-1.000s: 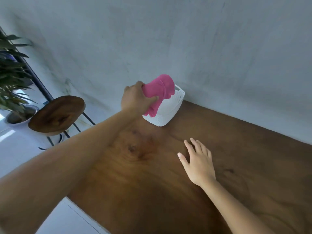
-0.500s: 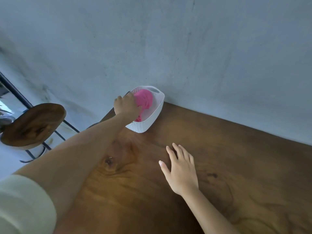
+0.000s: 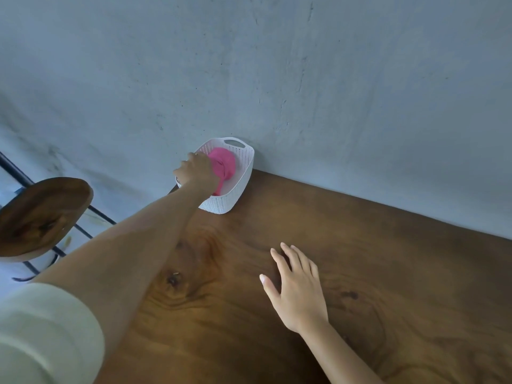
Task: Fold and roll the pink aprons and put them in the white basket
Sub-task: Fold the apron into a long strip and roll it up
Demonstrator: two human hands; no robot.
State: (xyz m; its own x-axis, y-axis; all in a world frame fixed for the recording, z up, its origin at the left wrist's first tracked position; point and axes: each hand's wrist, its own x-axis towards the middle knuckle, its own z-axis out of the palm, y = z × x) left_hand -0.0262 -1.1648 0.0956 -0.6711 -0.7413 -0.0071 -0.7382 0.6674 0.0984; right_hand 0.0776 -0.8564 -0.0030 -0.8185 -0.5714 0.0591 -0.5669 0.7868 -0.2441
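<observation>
One wooden table [image 3: 360, 259] — basket [image 3: 224, 205] by grey wall [image 3: 277, 65].

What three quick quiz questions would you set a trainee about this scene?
1. True or false: the pink apron sits inside the white basket.
2. Which hand grips the apron? A) left hand B) right hand
3. Fill in: the basket stands on the wooden ____.
Key: 1 true; 2 A; 3 table.
</observation>
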